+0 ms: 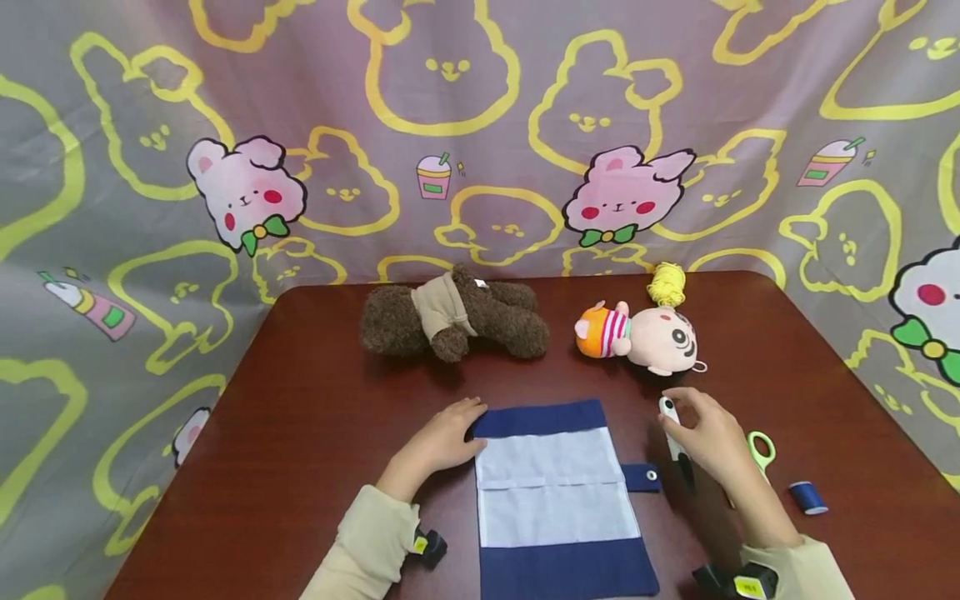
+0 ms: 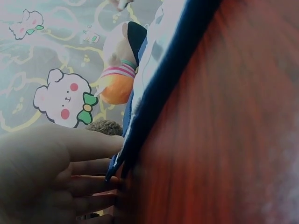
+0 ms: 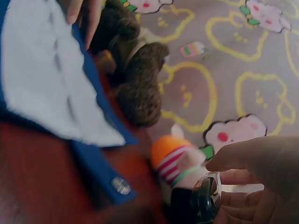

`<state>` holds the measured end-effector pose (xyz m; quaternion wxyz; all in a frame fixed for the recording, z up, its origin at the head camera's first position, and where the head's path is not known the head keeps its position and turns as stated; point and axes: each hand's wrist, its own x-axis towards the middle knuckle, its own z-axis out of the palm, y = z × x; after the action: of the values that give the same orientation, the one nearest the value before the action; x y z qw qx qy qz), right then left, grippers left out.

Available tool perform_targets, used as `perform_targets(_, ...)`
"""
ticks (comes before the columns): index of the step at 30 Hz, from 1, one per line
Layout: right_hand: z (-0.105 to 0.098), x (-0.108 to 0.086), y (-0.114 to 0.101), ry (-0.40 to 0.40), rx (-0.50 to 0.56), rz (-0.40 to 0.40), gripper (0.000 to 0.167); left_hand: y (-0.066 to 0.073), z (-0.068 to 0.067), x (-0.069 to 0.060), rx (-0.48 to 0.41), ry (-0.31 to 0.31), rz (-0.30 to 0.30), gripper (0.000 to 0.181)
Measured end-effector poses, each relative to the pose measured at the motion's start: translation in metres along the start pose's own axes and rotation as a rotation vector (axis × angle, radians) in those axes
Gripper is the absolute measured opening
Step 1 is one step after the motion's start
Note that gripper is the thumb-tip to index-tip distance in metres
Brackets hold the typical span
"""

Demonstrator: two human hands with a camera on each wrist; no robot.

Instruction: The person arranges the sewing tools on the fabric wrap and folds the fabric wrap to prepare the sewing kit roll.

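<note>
A blue-and-white cloth pouch (image 1: 555, 458) lies unfolded on the table, its snap tab (image 1: 642, 477) pointing right. My left hand (image 1: 446, 437) rests at the pouch's upper left corner; in the left wrist view its extended fingers and thumb touch the blue edge (image 2: 159, 100). To the right of the pouch, my right hand (image 1: 705, 429) pinches a slim white tool with a black end (image 1: 672, 429) between thumb and fingers. In the right wrist view the tool (image 3: 208, 198) looks dark and glossy, and its exact kind cannot be told. Green-handled scissors (image 1: 761, 450) lie partly hidden behind the right forearm.
A brown teddy bear (image 1: 502, 312) and a plush doll (image 1: 663, 340) lie toward the back of the brown table (image 1: 300, 467). Yellow yarn (image 1: 667, 284) sits behind the doll. A blue thread spool (image 1: 807, 497) is at the right. A patterned curtain (image 1: 480, 167) surrounds the table.
</note>
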<state>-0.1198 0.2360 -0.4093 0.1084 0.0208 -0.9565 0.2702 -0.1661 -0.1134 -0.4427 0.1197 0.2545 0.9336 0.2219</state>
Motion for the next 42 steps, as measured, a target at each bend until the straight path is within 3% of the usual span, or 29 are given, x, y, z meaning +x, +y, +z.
perform_targets(5,0.011,-0.01,0.013,-0.021,0.001,0.014,0.032,-0.006,-0.001,0.0,-0.01,-0.009,0.007,0.055)
perform_targets(14,0.027,-0.006,0.019,-0.044,-0.014,0.002,0.031,-0.011,-0.019,0.0,-0.024,0.083,0.071,0.048)
perform_targets(18,0.029,-0.006,0.021,-0.075,-0.025,0.014,0.032,-0.008,-0.027,-0.003,-0.017,0.098,0.063,0.046)
perform_targets(23,0.029,-0.006,0.022,-0.117,-0.045,0.022,0.034,-0.009,-0.032,-0.01,0.022,0.055,0.047,0.043)
perform_targets(31,0.026,-0.009,0.024,-0.147,-0.084,0.018,0.032,-0.014,-0.039,-0.02,0.074,0.01,0.082,0.039)
perform_targets(42,0.023,-0.004,0.025,-0.182,-0.088,0.012,0.033,-0.009,-0.047,-0.016,0.115,-0.034,0.119,0.036)
